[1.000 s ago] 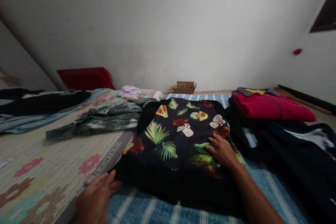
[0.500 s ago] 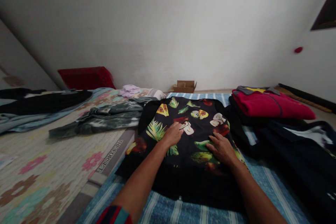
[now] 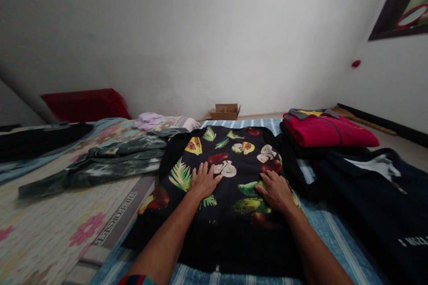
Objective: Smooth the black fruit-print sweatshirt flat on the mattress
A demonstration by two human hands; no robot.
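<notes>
Black garment: a dark shirt [image 3: 230, 173] printed with fruit and palm leaves lies flat on the blue striped mat [image 3: 337, 231], centre of the frame.
Left hand [image 3: 203, 181]: palm down, fingers spread, pressed flat on the print left of centre; it grips nothing.
Right hand [image 3: 276, 190]: also flat and spread, resting on the print toward the right edge; it grips nothing.
Step in hand: smoothing the cloth, by the look of it.
Next move: probably calls for pinching a side edge and carrying it across evenly.
Nearby: red folded top [image 3: 326, 130] at right, dark navy garment [image 3: 377, 196] at lower right, grey-green clothing [image 3: 110, 162] at left, cardboard box [image 3: 225, 111] by the wall.
</notes>
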